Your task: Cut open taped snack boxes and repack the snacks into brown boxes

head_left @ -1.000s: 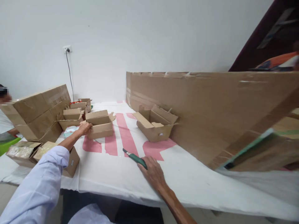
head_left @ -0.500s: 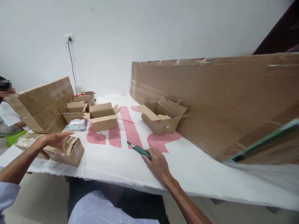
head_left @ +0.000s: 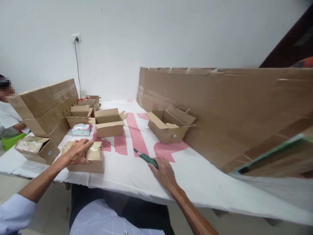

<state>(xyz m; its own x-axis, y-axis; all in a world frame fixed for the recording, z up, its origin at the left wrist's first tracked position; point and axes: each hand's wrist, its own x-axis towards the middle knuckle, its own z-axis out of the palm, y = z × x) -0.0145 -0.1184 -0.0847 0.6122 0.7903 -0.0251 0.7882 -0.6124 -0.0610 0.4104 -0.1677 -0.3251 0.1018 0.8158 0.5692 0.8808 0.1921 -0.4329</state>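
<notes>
My left hand (head_left: 78, 151) lies on top of a small cardboard box (head_left: 91, 161) near the table's front edge, fingers spread flat over its glossy top. My right hand (head_left: 164, 171) rests on the white cloth, its fingers closed around the green handle of a utility knife (head_left: 146, 158) whose tip points up and left. The box stands about a hand's width left of the knife.
Another small box (head_left: 36, 148) sits at the left edge. Several open cartons (head_left: 109, 122) (head_left: 170, 125) and a wipes pack (head_left: 81, 129) lie farther back. A large box (head_left: 45, 107) stands left, a long cardboard sheet (head_left: 232, 111) right. A seated person (head_left: 8, 114) is far left.
My left hand came back from the far open carton to the near small box and turned it square to the table edge. The right hand stayed on the knife.
</notes>
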